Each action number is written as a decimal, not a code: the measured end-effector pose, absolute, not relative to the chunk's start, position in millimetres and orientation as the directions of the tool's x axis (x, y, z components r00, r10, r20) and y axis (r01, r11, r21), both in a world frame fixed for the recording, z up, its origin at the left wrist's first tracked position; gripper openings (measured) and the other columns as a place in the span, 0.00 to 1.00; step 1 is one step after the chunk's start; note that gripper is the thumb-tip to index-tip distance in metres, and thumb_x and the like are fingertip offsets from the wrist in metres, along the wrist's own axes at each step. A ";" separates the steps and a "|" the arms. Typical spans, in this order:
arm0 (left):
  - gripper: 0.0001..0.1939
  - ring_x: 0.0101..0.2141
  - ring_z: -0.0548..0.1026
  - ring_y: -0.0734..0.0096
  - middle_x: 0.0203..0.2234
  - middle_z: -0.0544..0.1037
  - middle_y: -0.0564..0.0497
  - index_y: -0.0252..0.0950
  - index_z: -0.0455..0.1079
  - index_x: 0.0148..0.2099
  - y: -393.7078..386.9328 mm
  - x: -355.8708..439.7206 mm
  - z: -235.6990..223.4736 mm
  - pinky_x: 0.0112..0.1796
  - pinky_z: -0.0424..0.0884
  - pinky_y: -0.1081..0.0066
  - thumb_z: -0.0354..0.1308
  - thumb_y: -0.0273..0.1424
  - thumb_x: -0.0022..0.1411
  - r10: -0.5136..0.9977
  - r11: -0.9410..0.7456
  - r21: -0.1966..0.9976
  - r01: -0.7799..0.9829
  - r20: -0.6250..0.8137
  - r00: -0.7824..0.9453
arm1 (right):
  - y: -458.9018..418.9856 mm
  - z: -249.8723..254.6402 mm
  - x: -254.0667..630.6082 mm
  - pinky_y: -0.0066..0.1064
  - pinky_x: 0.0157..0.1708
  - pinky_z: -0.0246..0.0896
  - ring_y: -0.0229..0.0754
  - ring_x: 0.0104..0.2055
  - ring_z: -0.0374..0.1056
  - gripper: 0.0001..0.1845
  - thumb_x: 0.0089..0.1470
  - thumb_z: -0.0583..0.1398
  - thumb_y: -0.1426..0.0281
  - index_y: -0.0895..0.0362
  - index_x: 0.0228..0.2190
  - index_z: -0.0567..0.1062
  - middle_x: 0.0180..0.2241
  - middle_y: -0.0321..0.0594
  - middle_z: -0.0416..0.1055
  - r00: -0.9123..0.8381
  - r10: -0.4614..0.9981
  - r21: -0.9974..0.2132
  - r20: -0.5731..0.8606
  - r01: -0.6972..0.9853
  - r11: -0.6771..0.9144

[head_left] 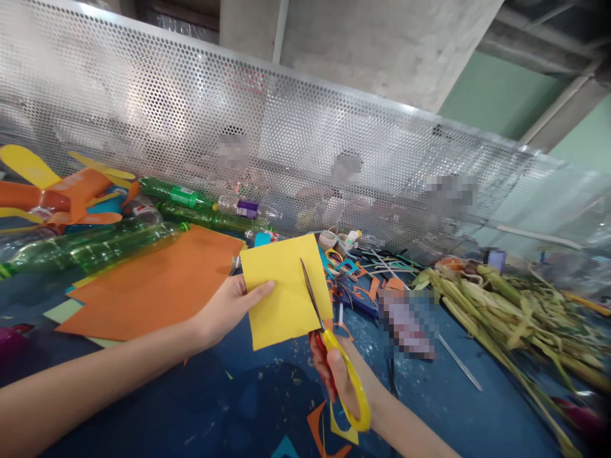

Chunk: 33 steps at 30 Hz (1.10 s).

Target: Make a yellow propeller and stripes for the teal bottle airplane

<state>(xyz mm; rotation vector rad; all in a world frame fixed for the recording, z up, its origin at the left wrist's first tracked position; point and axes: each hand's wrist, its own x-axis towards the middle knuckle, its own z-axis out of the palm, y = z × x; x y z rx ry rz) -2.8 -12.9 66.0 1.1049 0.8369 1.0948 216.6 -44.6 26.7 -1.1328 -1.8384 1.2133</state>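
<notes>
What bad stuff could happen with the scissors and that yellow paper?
The left hand grips the yellow paper with its thumb on the front, so a cut straying that way might nip it. The paper is held up in the air, so it could flop and make the scissors in the right hand cut crooked.

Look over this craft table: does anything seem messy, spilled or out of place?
Cut paper scraps lie scattered over the blue table instead of in one pile. At the right, dry leafy stalks sprawl loosely, looking untidy. No spill shows.
</notes>
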 end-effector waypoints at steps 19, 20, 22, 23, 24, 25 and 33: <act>0.21 0.41 0.75 0.59 0.44 0.75 0.43 0.33 0.68 0.49 -10.0 -2.9 63.9 0.43 0.71 0.63 0.59 0.38 0.55 0.963 0.078 0.957 -0.280 0.001 0.269 | -38.9 21.4 224.2 0.24 0.12 0.43 0.30 0.14 0.45 0.30 0.47 0.46 0.40 0.55 0.23 0.58 0.15 0.29 0.50 -0.423 0.905 -0.903 0.039 0.372 0.213; 0.21 0.42 0.75 0.59 0.45 0.75 0.43 0.33 0.69 0.49 -9.8 -3.0 63.6 0.44 0.70 0.63 0.59 0.38 0.55 0.963 0.075 0.956 -0.284 0.004 0.269 | -39.7 21.4 223.3 0.23 0.12 0.43 0.29 0.14 0.45 0.30 0.47 0.46 0.40 0.55 0.23 0.58 0.15 0.28 0.50 -0.422 0.906 -0.905 0.039 0.371 0.211; 0.21 0.43 0.74 0.58 0.46 0.74 0.42 0.33 0.69 0.48 -9.3 -3.1 63.2 0.44 0.70 0.63 0.59 0.39 0.54 0.962 0.071 0.956 -0.286 0.010 0.272 | -41.5 22.7 220.7 0.23 0.11 0.42 0.29 0.13 0.44 0.29 0.47 0.45 0.40 0.55 0.23 0.57 0.15 0.28 0.49 -0.408 0.912 -0.908 0.050 0.362 0.211; 0.21 0.44 0.74 0.57 0.46 0.74 0.42 0.32 0.69 0.48 -9.1 -3.1 62.9 0.45 0.70 0.63 0.60 0.39 0.54 0.961 0.071 0.956 -0.284 0.011 0.276 | -42.4 24.1 219.2 0.23 0.10 0.44 0.29 0.12 0.45 0.30 0.47 0.44 0.40 0.55 0.22 0.57 0.15 0.28 0.49 -0.408 0.911 -0.909 0.057 0.355 0.216; 0.21 0.44 0.73 0.57 0.46 0.73 0.42 0.32 0.69 0.48 -8.9 -3.1 62.6 0.45 0.70 0.63 0.60 0.39 0.54 0.960 0.070 0.957 -0.280 0.012 0.280 | -43.4 26.0 217.9 0.24 0.11 0.46 0.29 0.13 0.47 0.30 0.47 0.43 0.39 0.55 0.22 0.57 0.15 0.29 0.50 -0.417 0.906 -0.909 0.071 0.347 0.231; 0.22 0.44 0.73 0.57 0.46 0.73 0.42 0.32 0.69 0.47 -8.7 -2.9 62.3 0.45 0.70 0.63 0.59 0.40 0.54 0.959 0.069 0.959 -0.275 0.012 0.284 | -44.3 28.3 216.7 0.25 0.13 0.50 0.31 0.14 0.50 0.31 0.47 0.42 0.39 0.55 0.21 0.56 0.16 0.30 0.52 -0.436 0.895 -0.905 0.091 0.338 0.257; 0.19 0.43 0.74 0.57 0.44 0.75 0.44 0.33 0.70 0.45 -12.2 1.5 61.1 0.44 0.70 0.62 0.59 0.40 0.54 0.946 0.073 0.966 -0.249 0.011 0.323 | -50.0 39.1 218.2 0.35 0.35 0.62 0.43 0.32 0.64 0.29 0.53 0.41 0.45 0.56 0.28 0.63 0.30 0.44 0.66 -0.516 0.849 -0.900 0.116 0.306 0.309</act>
